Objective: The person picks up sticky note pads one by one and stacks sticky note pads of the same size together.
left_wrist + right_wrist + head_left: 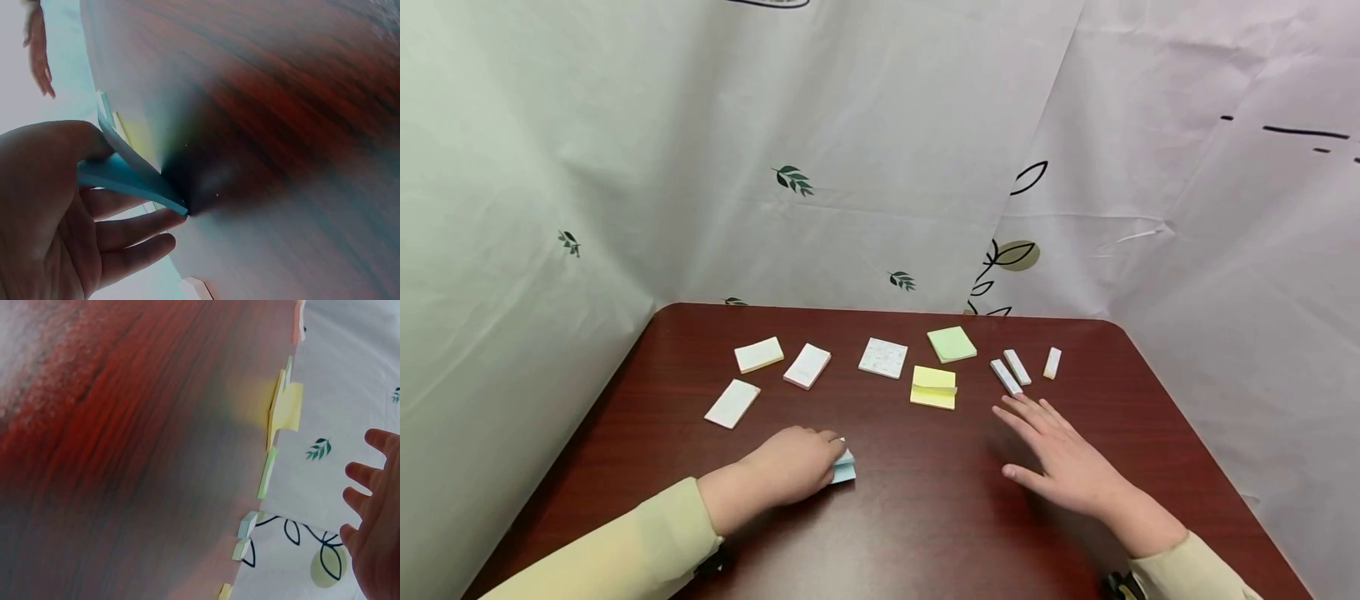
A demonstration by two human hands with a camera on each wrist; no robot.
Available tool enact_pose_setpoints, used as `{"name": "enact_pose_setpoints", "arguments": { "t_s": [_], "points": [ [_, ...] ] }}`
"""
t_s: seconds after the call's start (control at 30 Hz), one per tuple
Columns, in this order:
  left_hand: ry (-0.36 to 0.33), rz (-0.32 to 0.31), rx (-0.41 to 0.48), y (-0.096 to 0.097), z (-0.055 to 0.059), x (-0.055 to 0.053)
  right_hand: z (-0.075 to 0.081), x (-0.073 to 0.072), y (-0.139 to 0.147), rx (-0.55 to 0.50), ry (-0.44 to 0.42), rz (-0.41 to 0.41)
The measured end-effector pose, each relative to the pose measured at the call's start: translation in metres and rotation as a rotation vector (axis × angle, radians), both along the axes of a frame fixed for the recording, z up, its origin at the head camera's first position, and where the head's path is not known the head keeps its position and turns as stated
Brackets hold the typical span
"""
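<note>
My left hand point(797, 462) pinches a light-blue sticky note pad point(844, 472) low over the table, left of the middle. In the left wrist view the pad point(125, 178) lies between thumb and fingers, and its top sheet stands away from the rest of the block. Part of the pad is hidden behind the hand in the head view. With fingers spread and nothing in it, my right hand point(1063, 462) hovers over the table's right side. Its fingertips overlap the near end of a narrow white strip pad point(1004, 375) in the head view.
Behind the hands lie a yellow sticky note pad point(934, 397) with its top sheet folded up, a green pad point(952, 344) and a patterned white square pad point(883, 358). Several white rectangular pads point(732, 403) sit at left. Fabric point(850, 233) hangs around the brown table point(910, 533).
</note>
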State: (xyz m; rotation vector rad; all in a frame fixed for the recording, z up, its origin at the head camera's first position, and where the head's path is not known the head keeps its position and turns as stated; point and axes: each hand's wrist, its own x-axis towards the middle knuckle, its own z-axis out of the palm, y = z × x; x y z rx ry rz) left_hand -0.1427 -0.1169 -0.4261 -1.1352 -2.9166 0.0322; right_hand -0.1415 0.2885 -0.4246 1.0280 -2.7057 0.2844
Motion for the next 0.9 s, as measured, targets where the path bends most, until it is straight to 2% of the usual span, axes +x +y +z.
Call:
{"name": "enact_pose_setpoints", "arguments": {
  "t_s": [0.27, 0.43, 0.57, 0.7, 0.77, 0.83, 0.9],
  "points": [
    [-0.201, 0.115, 0.177, -0.006, 0.008, -0.007, 0.002, 0.000, -0.001, -0.001, -0.006, 0.001],
    [-0.375, 0.225, 0.354, -0.013, 0.010, -0.022, 0.002, -0.001, -0.002, -0.004, -0.015, -0.001],
    [-0.492, 0.239, 0.452, -0.019, 0.008, -0.034, 0.002, -0.002, -0.002, -0.008, -0.021, -0.001],
    [-0.547, 0.247, 0.471, -0.023, 0.001, -0.043, 0.001, -0.002, -0.001, -0.005, -0.027, -0.008],
    [-0.551, 0.268, 0.465, -0.023, -0.002, -0.046, 0.001, -0.001, -0.001, -0.003, -0.029, -0.011],
    [-0.532, 0.293, 0.445, -0.022, -0.004, -0.046, 0.001, -0.001, -0.001, -0.003, -0.030, -0.013],
    [-0.471, 0.309, 0.397, -0.019, -0.006, -0.046, 0.001, -0.001, -0.001, -0.003, -0.032, -0.015]
  ]
}}
